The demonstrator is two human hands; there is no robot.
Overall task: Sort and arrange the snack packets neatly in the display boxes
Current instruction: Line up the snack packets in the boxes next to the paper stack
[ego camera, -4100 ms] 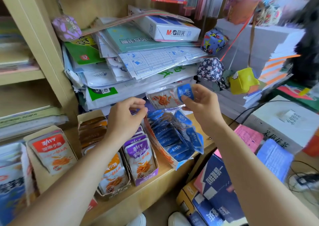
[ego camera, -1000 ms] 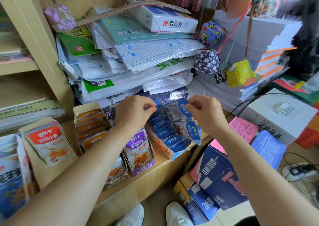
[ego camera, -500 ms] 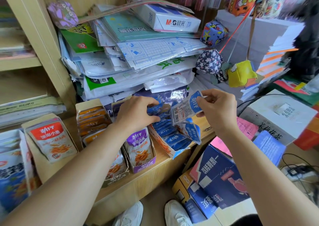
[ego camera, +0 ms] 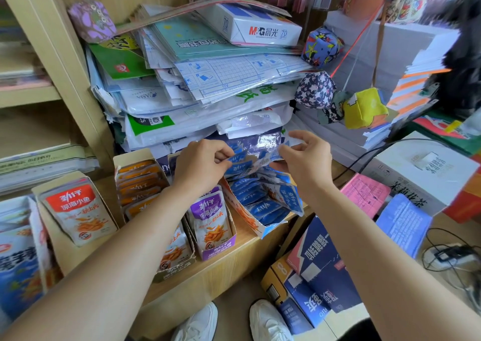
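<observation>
step: slot blue packet (ego camera: 243, 168) into blue box (ego camera: 256, 230), 3 o'clock of purple box (ego camera: 221, 249) | left hand (ego camera: 203, 166) grip: pinching packet | right hand (ego camera: 305, 158) grip: pinching its far edge | tip: square upright, label forward, behind row

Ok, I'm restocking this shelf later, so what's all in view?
blue packets: many, blue, blue box
purple packets: several, purple, purple box
orange packets: several, orange, second box
red packet: one showing, red, far-left box
paper stack: one, white and green, behind boxes
fabric cubes: several, mixed, hanging around stack
shoes: two, white, floor
left hand: pinches blue packets over blue box
right hand: holds blue packets there
</observation>
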